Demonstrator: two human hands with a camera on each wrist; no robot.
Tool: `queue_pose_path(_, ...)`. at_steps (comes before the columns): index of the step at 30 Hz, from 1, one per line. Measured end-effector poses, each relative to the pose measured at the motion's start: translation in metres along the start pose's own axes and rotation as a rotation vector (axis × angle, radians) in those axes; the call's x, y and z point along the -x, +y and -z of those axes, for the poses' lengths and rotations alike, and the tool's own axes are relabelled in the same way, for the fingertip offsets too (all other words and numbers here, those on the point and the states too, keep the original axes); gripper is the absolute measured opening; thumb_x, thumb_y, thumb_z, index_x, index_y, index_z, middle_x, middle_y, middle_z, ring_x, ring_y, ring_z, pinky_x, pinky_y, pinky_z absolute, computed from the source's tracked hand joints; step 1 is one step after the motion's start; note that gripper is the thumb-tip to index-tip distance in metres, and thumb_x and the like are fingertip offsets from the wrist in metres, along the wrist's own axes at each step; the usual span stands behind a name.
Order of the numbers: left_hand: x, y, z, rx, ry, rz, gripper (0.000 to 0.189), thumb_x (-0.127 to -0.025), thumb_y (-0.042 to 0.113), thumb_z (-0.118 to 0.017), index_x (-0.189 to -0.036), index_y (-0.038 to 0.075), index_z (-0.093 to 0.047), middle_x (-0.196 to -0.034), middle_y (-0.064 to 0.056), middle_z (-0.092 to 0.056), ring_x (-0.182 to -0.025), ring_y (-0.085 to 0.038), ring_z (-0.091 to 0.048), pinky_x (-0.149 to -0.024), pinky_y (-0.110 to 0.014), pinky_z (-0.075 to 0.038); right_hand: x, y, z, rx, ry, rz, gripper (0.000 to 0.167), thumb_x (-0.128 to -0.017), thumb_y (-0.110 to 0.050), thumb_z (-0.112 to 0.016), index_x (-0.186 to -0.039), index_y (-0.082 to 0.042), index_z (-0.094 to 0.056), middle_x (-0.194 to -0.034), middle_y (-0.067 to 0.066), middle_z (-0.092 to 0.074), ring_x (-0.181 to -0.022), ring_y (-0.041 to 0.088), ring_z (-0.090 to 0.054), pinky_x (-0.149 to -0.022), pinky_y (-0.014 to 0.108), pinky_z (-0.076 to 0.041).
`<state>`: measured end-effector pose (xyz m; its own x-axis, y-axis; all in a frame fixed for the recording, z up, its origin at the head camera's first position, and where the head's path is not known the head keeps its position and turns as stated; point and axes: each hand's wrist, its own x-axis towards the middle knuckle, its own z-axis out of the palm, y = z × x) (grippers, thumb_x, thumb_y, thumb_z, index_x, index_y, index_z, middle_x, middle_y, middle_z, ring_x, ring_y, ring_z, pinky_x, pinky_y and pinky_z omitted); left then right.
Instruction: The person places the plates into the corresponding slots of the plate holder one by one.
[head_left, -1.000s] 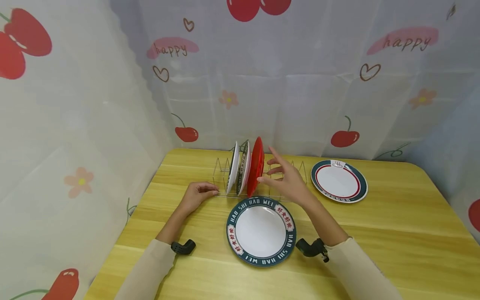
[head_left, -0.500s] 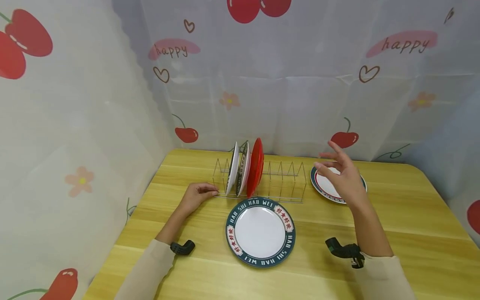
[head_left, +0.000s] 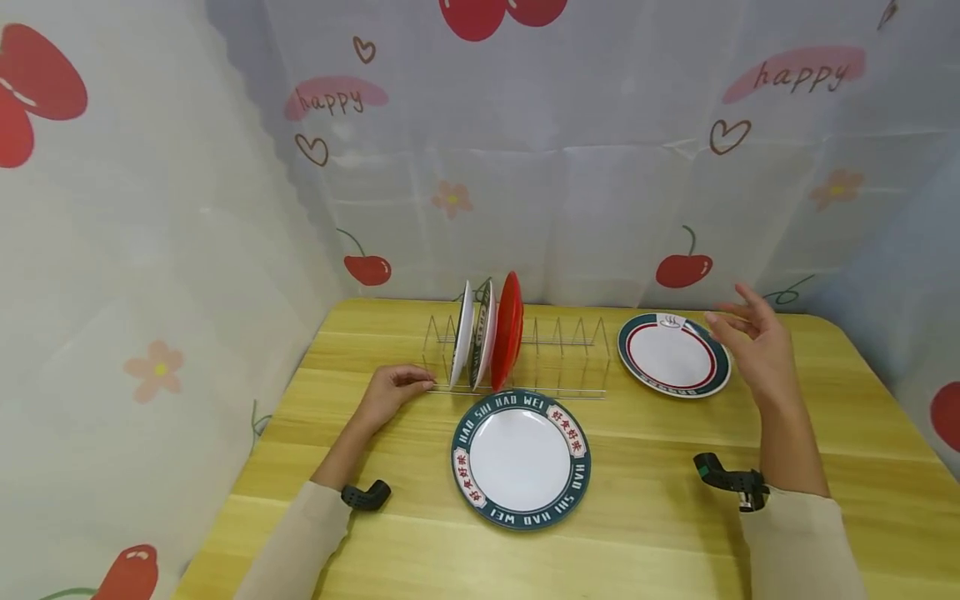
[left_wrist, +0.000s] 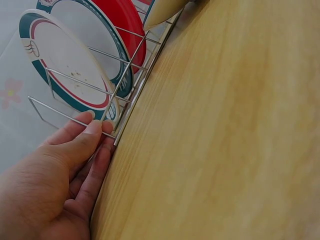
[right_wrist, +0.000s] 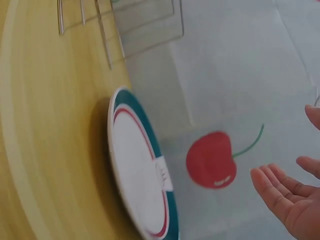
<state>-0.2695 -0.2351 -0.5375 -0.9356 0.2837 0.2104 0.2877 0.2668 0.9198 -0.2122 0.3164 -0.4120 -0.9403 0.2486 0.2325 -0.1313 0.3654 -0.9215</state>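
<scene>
My left hand (head_left: 393, 395) pinches the front left end of a wire dish rack (head_left: 570, 393) between thumb and fingers; the left wrist view shows the thumb on the wire. Upright in the rack lean a white plate with a green rim (left_wrist: 67, 65), a patterned plate (head_left: 483, 337) and a red plate (head_left: 507, 333). My right hand (head_left: 761, 350) is held up with nothing in it, its fingers loosely bent, by the right edge of a round plate with a green rim and red ring (head_left: 672, 358). That plate (right_wrist: 140, 170) lies flat on the table.
A large white plate with a green lettered rim (head_left: 521, 462) lies in front of the rack on the wooden table (head_left: 645, 533). Behind the table hangs a pale curtain with cherry prints (head_left: 600, 225). The rack's right-hand slots hold no plates.
My right hand has moved away from the red plate, rightward across the smaller flat plate to its far right side. The left hand stays on the rack's corner.
</scene>
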Motion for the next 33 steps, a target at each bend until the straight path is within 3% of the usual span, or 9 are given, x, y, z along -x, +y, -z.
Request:
queue_pose_path(5, 0.0, -0.001, -0.002, 0.006, -0.005, -0.01, 0.011, -0.09, 0.013, -0.078, -0.1, 0.009, -0.081, -0.101, -0.006, -0.077, -0.095, -0.019, -0.072, -0.08, -0.026, -0.058, -0.004, 0.021, 0.011, 0.049, 0.028, -0.085, 0.064, -0.102, -0.028, -0.063, -0.158, -0.012, -0.037, -0.114, -0.015, -0.052, -0.097, -0.008, -0.053, -0.077, 0.003, -0.047)
queue_pose_path(8, 0.001, -0.002, -0.004, 0.007, -0.012, 0.004, 0.012, -0.091, 0.015, -0.078, -0.101, 0.009, -0.081, -0.101, -0.005, -0.077, -0.095, -0.018, -0.072, -0.081, -0.026, -0.058, -0.007, 0.032, 0.018, 0.128, 0.014, -0.15, 0.068, -0.103, -0.035, -0.06, -0.159, -0.009, -0.033, -0.126, 0.005, -0.056, -0.103, 0.001, -0.056, -0.083, 0.008, -0.048)
queue_pose_path(12, 0.002, -0.002, -0.005, 0.004, 0.002, 0.013, 0.012, -0.09, 0.015, -0.078, -0.1, 0.01, -0.081, -0.101, -0.005, -0.077, -0.096, -0.019, -0.072, -0.081, -0.026, -0.058, -0.011, 0.046, 0.023, 0.22, -0.036, -0.27, 0.079, -0.103, -0.046, -0.054, -0.163, -0.009, -0.019, -0.152, 0.03, -0.039, -0.129, 0.034, -0.049, -0.107, 0.04, -0.047)
queue_pose_path(14, 0.002, -0.001, -0.004, -0.002, 0.005, 0.017, 0.011, -0.09, 0.015, -0.078, -0.1, 0.01, -0.081, -0.101, -0.004, -0.077, -0.096, -0.019, -0.072, -0.081, -0.026, -0.058, -0.013, 0.054, 0.024, 0.229, -0.06, -0.326, 0.081, -0.103, -0.047, -0.053, -0.163, -0.009, -0.015, -0.156, 0.033, -0.033, -0.137, 0.047, -0.04, -0.111, 0.056, -0.04)
queue_pose_path(16, 0.002, 0.001, -0.003, -0.005, 0.001, 0.019, 0.011, -0.09, 0.015, -0.078, -0.1, 0.01, -0.081, -0.101, -0.004, -0.077, -0.096, -0.019, -0.072, -0.081, -0.026, -0.058, -0.013, 0.061, 0.024, 0.226, -0.083, -0.36, 0.081, -0.103, -0.046, -0.053, -0.163, -0.007, -0.013, -0.156, 0.035, -0.031, -0.138, 0.051, -0.037, -0.111, 0.062, -0.036)
queue_pose_path(20, 0.002, 0.002, -0.001, -0.011, -0.003, 0.015, 0.013, -0.09, 0.015, -0.079, -0.101, 0.009, -0.081, -0.101, -0.005, -0.077, -0.095, -0.018, -0.072, -0.081, -0.026, -0.058, -0.01, 0.07, 0.023, 0.212, -0.125, -0.392, 0.08, -0.103, -0.037, -0.056, -0.162, -0.003, -0.013, -0.152, 0.039, -0.033, -0.13, 0.048, -0.047, -0.093, 0.033, -0.055)
queue_pose_path(23, 0.002, 0.002, 0.001, -0.011, -0.003, 0.005, 0.013, -0.09, 0.015, -0.079, -0.101, 0.009, -0.081, -0.101, -0.005, -0.077, -0.096, -0.018, -0.072, -0.081, -0.026, -0.058, -0.009, 0.073, 0.022, 0.201, -0.152, -0.407, 0.078, -0.103, -0.027, -0.06, -0.161, -0.002, -0.014, -0.149, 0.041, -0.035, -0.116, 0.04, -0.057, -0.068, 0.012, -0.052)
queue_pose_path(29, 0.001, 0.001, 0.002, -0.008, -0.009, 0.014, 0.013, -0.09, 0.016, -0.079, -0.101, 0.01, -0.081, -0.101, -0.004, -0.077, -0.096, -0.017, -0.072, -0.081, -0.026, -0.058, -0.01, 0.078, 0.02, 0.19, -0.182, -0.421, 0.082, -0.098, -0.011, -0.067, -0.161, -0.004, -0.015, -0.145, 0.042, -0.039, -0.095, 0.02, -0.064, -0.069, 0.017, -0.057)
queue_pose_path(33, 0.0, 0.0, 0.002, 0.002, -0.009, 0.016, 0.013, -0.09, 0.016, -0.079, -0.101, 0.009, -0.081, -0.101, -0.005, -0.077, -0.096, -0.018, -0.072, -0.081, -0.026, -0.058, -0.01, 0.084, 0.019, 0.187, -0.179, -0.418, 0.082, -0.097, -0.006, -0.067, -0.161, -0.004, -0.017, -0.145, 0.041, -0.041, -0.08, 0.003, -0.06, -0.069, 0.018, -0.057)
